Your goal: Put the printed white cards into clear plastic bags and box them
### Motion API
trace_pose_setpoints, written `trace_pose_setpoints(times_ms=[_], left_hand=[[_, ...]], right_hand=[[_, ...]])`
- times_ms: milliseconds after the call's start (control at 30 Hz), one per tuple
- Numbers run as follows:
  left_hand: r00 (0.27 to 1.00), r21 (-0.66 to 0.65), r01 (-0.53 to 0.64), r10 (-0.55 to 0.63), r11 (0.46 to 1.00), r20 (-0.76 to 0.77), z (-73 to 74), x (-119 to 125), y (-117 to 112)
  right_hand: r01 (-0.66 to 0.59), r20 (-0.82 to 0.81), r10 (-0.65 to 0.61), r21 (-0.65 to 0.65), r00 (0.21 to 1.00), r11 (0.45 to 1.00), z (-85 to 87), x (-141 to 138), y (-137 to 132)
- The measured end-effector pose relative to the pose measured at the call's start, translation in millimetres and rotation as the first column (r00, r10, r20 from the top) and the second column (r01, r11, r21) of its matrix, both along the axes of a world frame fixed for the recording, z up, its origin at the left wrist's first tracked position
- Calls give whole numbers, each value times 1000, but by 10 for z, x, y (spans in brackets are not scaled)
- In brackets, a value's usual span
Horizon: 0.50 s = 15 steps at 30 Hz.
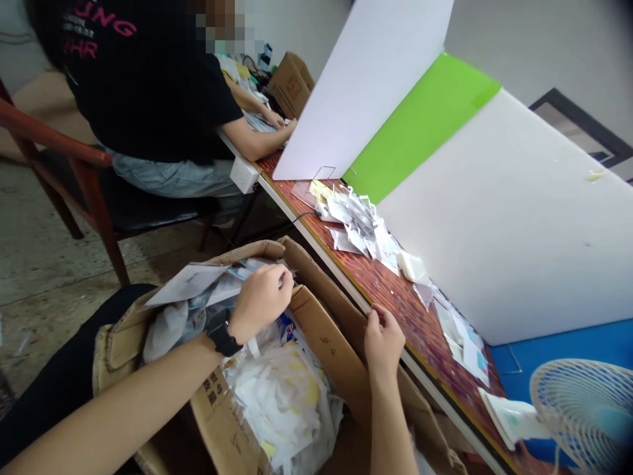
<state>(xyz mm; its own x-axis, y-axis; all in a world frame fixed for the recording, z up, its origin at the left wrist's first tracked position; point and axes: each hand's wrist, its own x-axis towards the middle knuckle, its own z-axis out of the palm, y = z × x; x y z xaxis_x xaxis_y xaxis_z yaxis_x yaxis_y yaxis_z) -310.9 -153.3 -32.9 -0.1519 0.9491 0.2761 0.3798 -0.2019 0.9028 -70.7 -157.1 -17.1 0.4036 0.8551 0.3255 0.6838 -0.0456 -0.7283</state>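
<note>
The left hand [260, 302] curls shut inside the cardboard box [217, 422], holding something I can't see. The right hand [382, 343], nearer the wooden table [395, 290], pinches the box flap [341, 336].

Left hand [260, 302] and right hand [382, 344] curl downward.

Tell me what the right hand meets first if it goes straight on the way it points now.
The right hand meets the cardboard box flap first: its fingers appear to be at the flap's top edge. Just beyond lies the white edge of the wood-grain table, though depth here is hard to judge.
</note>
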Motion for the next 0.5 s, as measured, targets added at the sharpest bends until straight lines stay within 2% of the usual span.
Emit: trace_pose_setpoints(times_ms=[100,233,367,500], left_hand=[[992,-31,59,-62,998,-112,-73,18,47],[975,-29,87,-91,996,-201,-135,35,50],[960,-17,102,-103,995,-260,-154,42,22],[945,-21,122,-123,992,-304,-157,34,23]], right_hand=[[-54,234,53,-3,971,999,4,-20,215],[-253,422,265,-86,867,964,-20,-122,658],[-392,506,418,-162,754,905,-97,-302,1076],[-455,524,484,-195,700,869,-219,-450,1290]])
